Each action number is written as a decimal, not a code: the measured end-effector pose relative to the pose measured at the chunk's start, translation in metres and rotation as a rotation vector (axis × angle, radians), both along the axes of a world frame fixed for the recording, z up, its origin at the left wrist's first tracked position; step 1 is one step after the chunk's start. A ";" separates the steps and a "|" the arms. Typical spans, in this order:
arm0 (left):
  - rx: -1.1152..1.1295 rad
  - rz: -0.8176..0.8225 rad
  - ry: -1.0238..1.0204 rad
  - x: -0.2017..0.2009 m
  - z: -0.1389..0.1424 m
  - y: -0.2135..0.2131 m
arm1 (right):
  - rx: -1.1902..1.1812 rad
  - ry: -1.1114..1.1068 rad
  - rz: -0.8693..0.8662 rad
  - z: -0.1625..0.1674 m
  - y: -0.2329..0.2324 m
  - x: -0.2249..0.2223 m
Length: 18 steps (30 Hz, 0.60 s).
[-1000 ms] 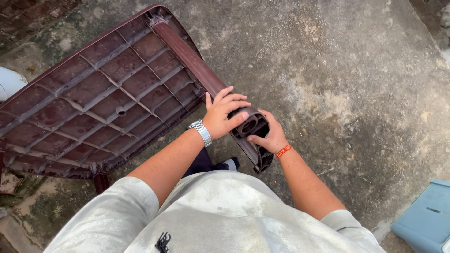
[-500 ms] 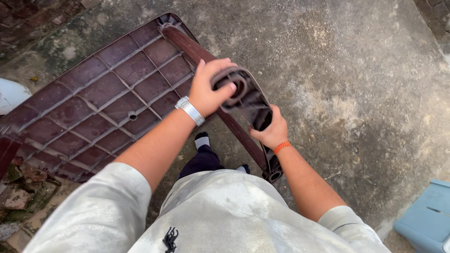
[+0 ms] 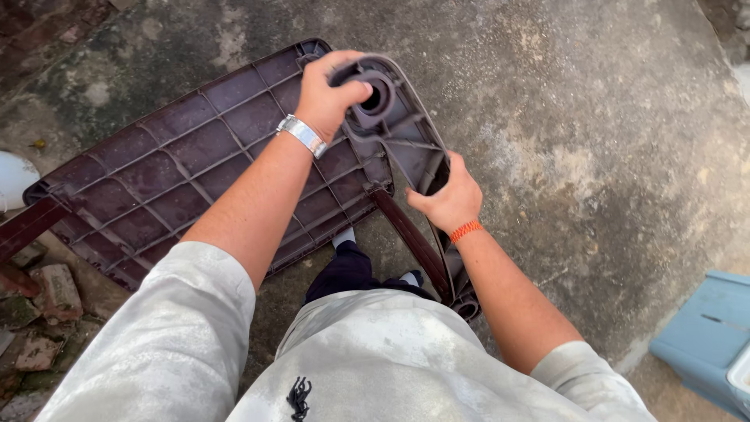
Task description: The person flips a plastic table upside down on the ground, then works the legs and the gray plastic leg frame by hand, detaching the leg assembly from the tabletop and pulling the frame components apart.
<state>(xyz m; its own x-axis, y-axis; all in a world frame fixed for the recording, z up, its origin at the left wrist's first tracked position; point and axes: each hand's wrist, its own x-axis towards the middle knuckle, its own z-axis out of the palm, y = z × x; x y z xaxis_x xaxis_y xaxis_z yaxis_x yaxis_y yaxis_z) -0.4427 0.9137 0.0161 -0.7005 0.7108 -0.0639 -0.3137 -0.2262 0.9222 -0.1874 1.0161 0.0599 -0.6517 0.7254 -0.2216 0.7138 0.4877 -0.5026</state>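
Dark maroon moulded-plastic table top (image 3: pixel 180 180), ribbed on its underside, is tilted up on edge over the concrete floor (image 3: pixel 594 133), its grid of ribs facing the person. A long maroon plastic table leg (image 3: pixel 406 148) with a round socket end lies across its near corner and runs down toward the person's knees.

The left hand (image 3: pixel 328 94) is clenched around the socket end of the leg, thumb hooked over the round collar. The right hand (image 3: pixel 449 199) grasps the leg's channelled side lower down, fingers curled into the open rib section. Both grips look firm.

To handle this well, I would judge that the two hands should stay spread along the leg as they are, so that it cannot twist, and that the socket end should be kept square to the corner of the top rather than levered sideways; thin plastic ribs of this sort probably crack if forced at an angle. The top appears to rest only on its far edge, so it may slide on the floor.

No bench carries any of this. The floor is rough, stained concrete, with broken bricks (image 3: pixel 47 289) and rubble at the left, a white rounded object (image 3: pixel 14 180) at the left edge, and a pale blue plastic stool or box (image 3: pixel 703 336) at the lower right.
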 end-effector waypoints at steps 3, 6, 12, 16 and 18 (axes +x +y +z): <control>-0.010 0.044 -0.048 -0.018 -0.009 -0.004 | 0.010 -0.022 -0.001 0.000 -0.007 -0.019; -0.015 0.097 -0.046 -0.039 -0.015 -0.003 | 0.038 -0.050 0.012 0.000 -0.011 -0.042; -0.003 0.198 -0.046 -0.075 -0.022 0.000 | 0.038 -0.058 0.117 -0.014 -0.005 -0.079; -0.070 0.315 -0.043 -0.095 -0.019 -0.004 | -0.056 0.153 0.283 -0.033 0.009 -0.081; -0.117 0.370 -0.001 -0.106 -0.017 -0.005 | -0.152 0.231 0.329 -0.045 0.016 -0.074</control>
